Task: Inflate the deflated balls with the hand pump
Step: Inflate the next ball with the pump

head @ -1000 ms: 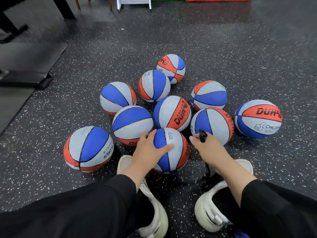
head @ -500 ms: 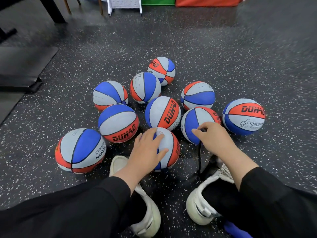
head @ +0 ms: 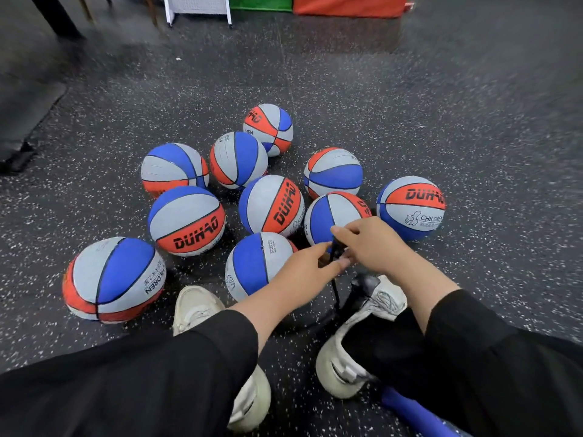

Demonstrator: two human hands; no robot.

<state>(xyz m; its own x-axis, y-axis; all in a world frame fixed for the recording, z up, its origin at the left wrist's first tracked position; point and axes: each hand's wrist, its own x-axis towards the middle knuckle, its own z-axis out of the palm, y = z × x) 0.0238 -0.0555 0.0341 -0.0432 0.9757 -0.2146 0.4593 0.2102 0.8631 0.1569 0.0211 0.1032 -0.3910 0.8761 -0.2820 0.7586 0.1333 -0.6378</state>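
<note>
Several blue, orange and grey basketballs lie clustered on the speckled floor. The nearest ball (head: 252, 263) sits just ahead of my feet. My right hand (head: 375, 244) pinches the black nozzle (head: 336, 249) at the end of the pump's thin black hose (head: 334, 291). My left hand (head: 303, 272) reaches across the nearest ball and its fingertips hold the same nozzle from the left. Both hands meet between the nearest ball and the ball (head: 334, 216) behind it. The pump's blue barrel (head: 416, 414) lies by my right leg, mostly hidden.
My two white shoes (head: 202, 307) (head: 353, 348) stand on the dark speckled floor (head: 441, 121). One ball (head: 110, 279) lies apart at the left, another (head: 410, 206) at the right. A white stand (head: 198, 7) and orange and green mats (head: 347, 4) are at the far edge.
My left hand has left the top of the nearest ball and moved right to the nozzle. My right hand drew the nozzle down and inward. The camera view has tilted up slightly.
</note>
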